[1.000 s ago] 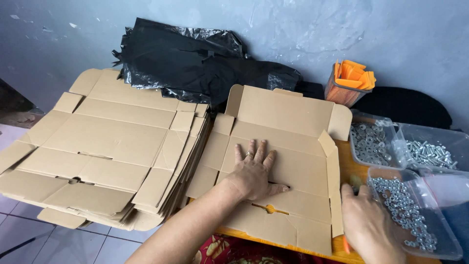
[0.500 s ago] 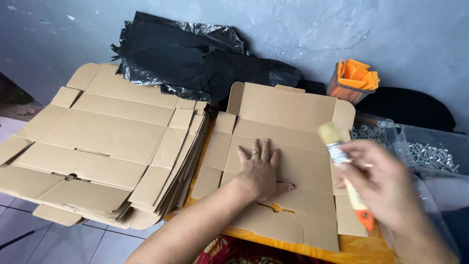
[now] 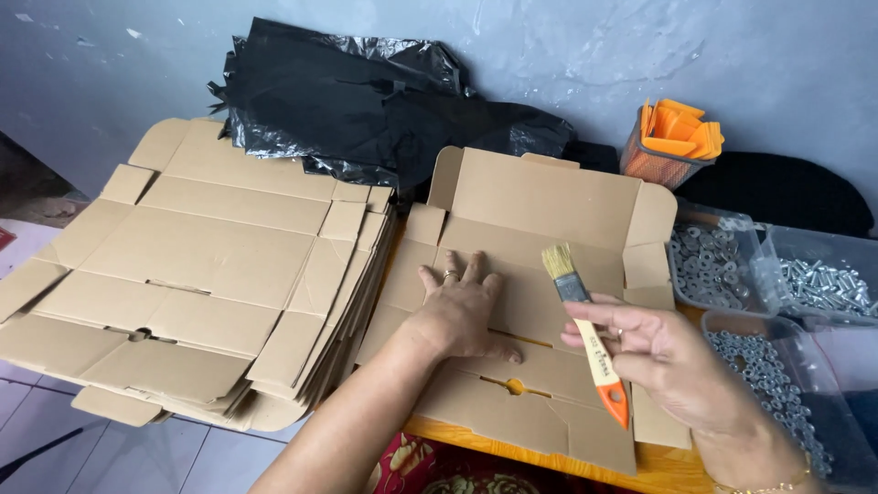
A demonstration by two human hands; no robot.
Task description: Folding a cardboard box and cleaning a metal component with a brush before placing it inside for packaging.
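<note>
The right hand (image 3: 677, 361) was closed around a paintbrush (image 3: 585, 334), gripping its pale wooden handle between the thumb and the fingers, and it hovered above the right part of the flat cardboard box (image 3: 549, 206). The brush lay on a slanted line: its light bristles pointed up and to the left, away from the person, and its orange tip pointed down and to the right, toward the person's body. So the long axis ran diagonally across the panel, and the bristles were the end nearer to the other hand. The left hand (image 3: 462, 311) was open, with the fingers spread and the palm flat on the middle of the same box, pressing it on the wooden table (image 3: 658, 462). The bristles were just beside the left fingertips, to their right, but apart from them; I could not tell whether they touched the cardboard. To the left of the box lay a stack of flat cardboard sheets (image 3: 192, 274), and behind both a heap of black plastic bags (image 3: 366, 101). On the right stood clear tubs of metal screws and nuts (image 3: 777, 274), and behind them an orange basket (image 3: 672, 137).
</note>
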